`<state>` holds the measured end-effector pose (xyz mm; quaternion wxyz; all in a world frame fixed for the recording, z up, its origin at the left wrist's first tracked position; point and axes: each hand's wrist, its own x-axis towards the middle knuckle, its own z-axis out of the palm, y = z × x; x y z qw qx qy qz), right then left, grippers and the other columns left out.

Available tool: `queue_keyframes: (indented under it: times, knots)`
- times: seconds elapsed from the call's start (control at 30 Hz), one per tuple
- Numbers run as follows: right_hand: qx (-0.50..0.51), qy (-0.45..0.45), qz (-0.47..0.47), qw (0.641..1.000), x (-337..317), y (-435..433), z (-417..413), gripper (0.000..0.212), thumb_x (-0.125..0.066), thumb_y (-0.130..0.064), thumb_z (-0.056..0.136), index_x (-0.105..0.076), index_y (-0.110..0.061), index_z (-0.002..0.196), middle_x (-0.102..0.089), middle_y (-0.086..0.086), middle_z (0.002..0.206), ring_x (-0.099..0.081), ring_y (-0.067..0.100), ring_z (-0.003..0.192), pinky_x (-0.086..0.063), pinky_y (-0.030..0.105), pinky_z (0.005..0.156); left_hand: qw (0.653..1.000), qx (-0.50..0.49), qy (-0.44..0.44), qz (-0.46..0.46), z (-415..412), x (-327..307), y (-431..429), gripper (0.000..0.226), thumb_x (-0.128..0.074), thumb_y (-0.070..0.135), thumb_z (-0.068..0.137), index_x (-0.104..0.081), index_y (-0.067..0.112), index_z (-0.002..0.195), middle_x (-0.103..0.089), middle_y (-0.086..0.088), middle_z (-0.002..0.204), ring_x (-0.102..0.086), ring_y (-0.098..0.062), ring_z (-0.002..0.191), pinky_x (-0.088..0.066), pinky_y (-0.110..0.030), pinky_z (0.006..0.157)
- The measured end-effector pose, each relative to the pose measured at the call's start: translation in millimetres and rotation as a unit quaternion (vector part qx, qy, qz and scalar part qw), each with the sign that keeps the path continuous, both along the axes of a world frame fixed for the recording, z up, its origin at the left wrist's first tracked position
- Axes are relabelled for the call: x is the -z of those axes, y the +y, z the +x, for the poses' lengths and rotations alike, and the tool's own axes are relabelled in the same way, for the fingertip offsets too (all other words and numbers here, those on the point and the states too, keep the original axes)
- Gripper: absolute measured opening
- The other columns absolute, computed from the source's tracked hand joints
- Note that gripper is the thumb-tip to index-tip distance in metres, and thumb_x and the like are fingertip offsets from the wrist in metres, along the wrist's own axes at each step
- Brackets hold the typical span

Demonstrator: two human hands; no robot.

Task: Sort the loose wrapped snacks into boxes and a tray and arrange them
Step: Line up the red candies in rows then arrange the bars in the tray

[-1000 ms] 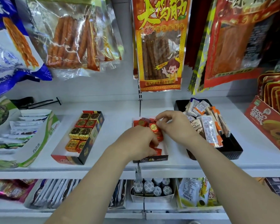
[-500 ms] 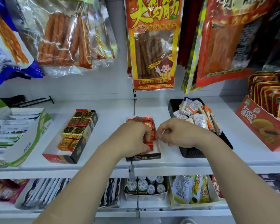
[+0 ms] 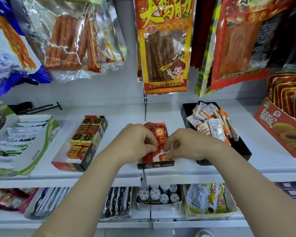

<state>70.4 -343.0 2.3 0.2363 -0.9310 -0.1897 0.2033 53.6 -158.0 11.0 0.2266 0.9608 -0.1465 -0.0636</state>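
Note:
A small open box (image 3: 155, 165) with a black front stands in the middle of the white shelf, filled with red foil-wrapped candies (image 3: 160, 131) bearing gold discs. My left hand (image 3: 135, 142) rests over the box's left side, fingers pinched on a red candy. My right hand (image 3: 186, 144) reaches in from the right, fingertips on the candies near the box's front. A longer box (image 3: 65, 165) to the left holds gold, red and orange wrapped squares in two columns. A black tray (image 3: 243, 147) on the right carries white and orange wrapped bars (image 3: 212, 124).
Large snack bags (image 3: 162, 45) hang above the shelf. A green and white box (image 3: 32, 151) of sachets sits at far left, a red papaya box (image 3: 280, 129) at far right. The lower shelf holds small bottles (image 3: 158, 194) and packets.
My right hand has come down from the back of the middle box to its front. My left hand stays over the box's left side. The camera has shifted slightly.

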Motion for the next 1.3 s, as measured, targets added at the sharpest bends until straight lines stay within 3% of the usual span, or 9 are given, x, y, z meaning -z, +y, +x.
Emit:
queue_keyframes:
  times: [0.1,0.2,0.37,0.57,0.8,0.93,1.03,1.13,1.3]
  knots:
    - [0.017,-0.029,-0.017,0.999,3,7,-1,0.021,-0.075,-0.034,0.079,-0.073,-0.025,0.097,-0.053,-0.014,0.079,-0.05,0.004,0.07,-0.036,0.019,0.058,0.997,0.005,-0.006,0.076,-2,-3,8,0.009,-0.073,0.026,0.081,-0.077,0.028,0.089,-0.072,0.013,0.093,-0.062,-0.006,0.089,-0.051,-0.028,0.085]
    - [0.032,-0.051,-0.047,0.997,3,14,0,0.013,-0.075,-0.034,0.078,-0.074,-0.026,0.089,-0.064,-0.008,0.091,-0.059,0.012,0.083,-0.046,0.024,0.069,0.989,0.023,-0.024,0.146,-6,0,4,0.009,-0.073,0.031,0.08,-0.077,0.028,0.087,-0.072,0.009,0.088,-0.064,-0.011,0.083,-0.053,-0.032,0.078]
    - [0.047,-0.058,-0.063,0.995,2,22,2,0.02,-0.075,-0.04,0.074,-0.075,-0.021,0.082,-0.07,0.001,0.091,-0.064,0.021,0.085,-0.056,0.037,0.079,0.982,0.017,-0.032,0.184,-5,4,0,0.016,-0.071,0.039,0.077,-0.074,0.027,0.087,-0.068,0.005,0.085,-0.062,-0.019,0.081,-0.045,-0.028,0.064]
    - [0.035,-0.076,-0.11,0.99,2,30,-1,0.026,-0.077,-0.042,0.073,-0.075,-0.019,0.087,-0.069,-0.001,0.091,-0.064,0.019,0.087,-0.054,0.031,0.074,0.98,0.023,-0.019,0.196,-4,5,2,0.013,-0.07,0.03,0.077,-0.074,0.029,0.09,-0.068,0.004,0.091,-0.061,-0.021,0.085,-0.048,-0.029,0.067]
    - [0.052,-0.049,-0.067,0.995,3,33,3,0.019,-0.074,-0.03,0.077,-0.076,-0.014,0.087,-0.071,0.004,0.091,-0.066,0.022,0.088,-0.056,0.036,0.079,0.988,0.036,0.024,0.148,-1,6,6,0.01,-0.072,0.021,0.077,-0.071,0.027,0.085,-0.069,0.005,0.092,-0.063,-0.017,0.087,-0.054,-0.035,0.079]
    - [0.051,-0.007,0.002,0.999,1,27,5,0.013,-0.072,-0.027,0.083,-0.078,-0.018,0.088,-0.073,0.0,0.093,-0.065,0.015,0.09,-0.054,0.034,0.084,0.994,0.041,0.027,0.098,1,8,9,0.017,-0.076,0.019,0.074,-0.062,0.027,0.078,-0.063,0.01,0.083,-0.06,-0.013,0.079,-0.052,-0.031,0.072]
    - [0.048,0.003,0.035,0.998,-2,25,4,0.011,-0.07,-0.024,0.084,-0.078,-0.018,0.089,-0.073,-0.001,0.093,-0.064,0.013,0.089,-0.053,0.03,0.081,0.996,0.038,0.032,0.076,1,10,11,0.025,-0.076,0.017,0.072,-0.054,0.027,0.072,-0.058,0.01,0.077,-0.052,-0.008,0.068,-0.042,-0.023,0.059]
    - [0.024,-0.006,0.012,1.0,0,31,1,0.016,-0.071,-0.027,0.083,-0.077,-0.013,0.087,-0.072,0.004,0.088,-0.061,0.015,0.08,-0.047,0.026,0.067,0.996,0.036,0.023,0.075,0,11,12,0.028,-0.076,0.015,0.071,-0.051,0.027,0.067,-0.056,0.01,0.072,-0.05,-0.006,0.065,-0.039,-0.021,0.057]
    - [-0.008,-0.042,-0.024,0.999,4,48,-6,0.023,-0.071,-0.032,0.081,-0.072,-0.009,0.084,-0.066,0.006,0.077,-0.058,0.021,0.072,-0.046,0.029,0.066,0.997,0.037,0.0,0.064,-1,14,10,0.027,-0.074,0.015,0.07,-0.05,0.025,0.063,-0.057,0.01,0.068,-0.051,-0.01,0.065,-0.038,-0.022,0.058]
